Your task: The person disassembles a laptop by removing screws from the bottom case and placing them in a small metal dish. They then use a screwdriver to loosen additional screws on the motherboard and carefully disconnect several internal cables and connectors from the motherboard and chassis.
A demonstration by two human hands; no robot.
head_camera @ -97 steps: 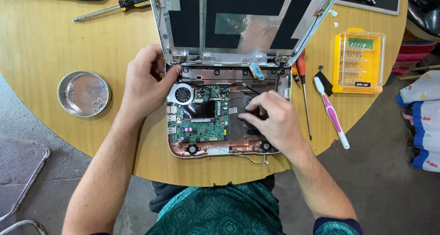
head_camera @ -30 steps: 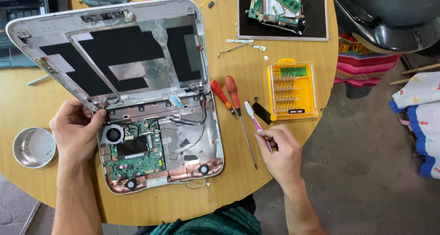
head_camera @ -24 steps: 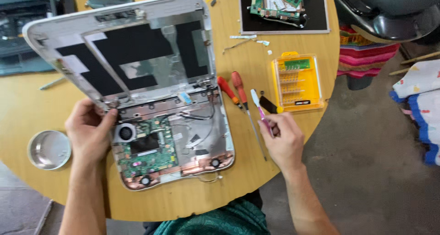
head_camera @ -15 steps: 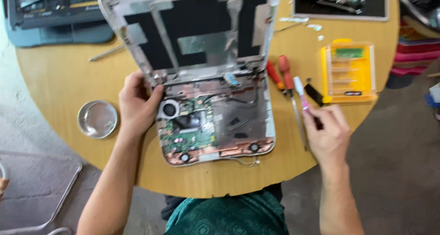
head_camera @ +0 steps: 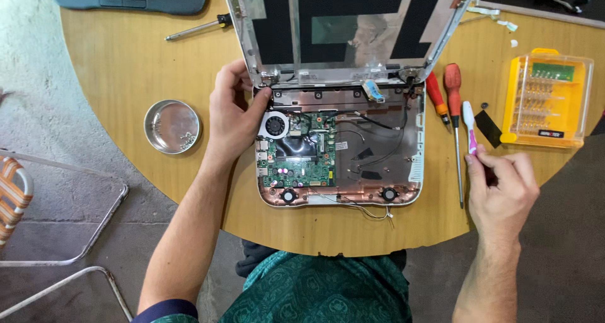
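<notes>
An opened laptop [head_camera: 391, 143] lies on the round wooden table [head_camera: 126, 71], its green circuit board [head_camera: 296, 159] and small fan [head_camera: 275, 124] bare. The silver lid [head_camera: 353, 27] stands open behind. My left hand [head_camera: 232, 115] grips the laptop's left edge by the hinge, thumb near the fan. My right hand [head_camera: 501, 187] rests at the table's right edge with its fingers closed on the lower end of a pink and white brush [head_camera: 470, 127], which lies on the table.
Two red-handled screwdrivers [head_camera: 446, 93] lie right of the laptop. A yellow bit case [head_camera: 547, 99] sits further right. A round metal dish [head_camera: 171, 126] with screws is on the left. A black-handled screwdriver [head_camera: 198, 27] lies at the back left. A metal chair frame [head_camera: 75, 235] stands below left.
My right hand left the laptop's inside and went right to the pink and white brush. My left hand stayed at the laptop's left edge. The camera view shifted about.
</notes>
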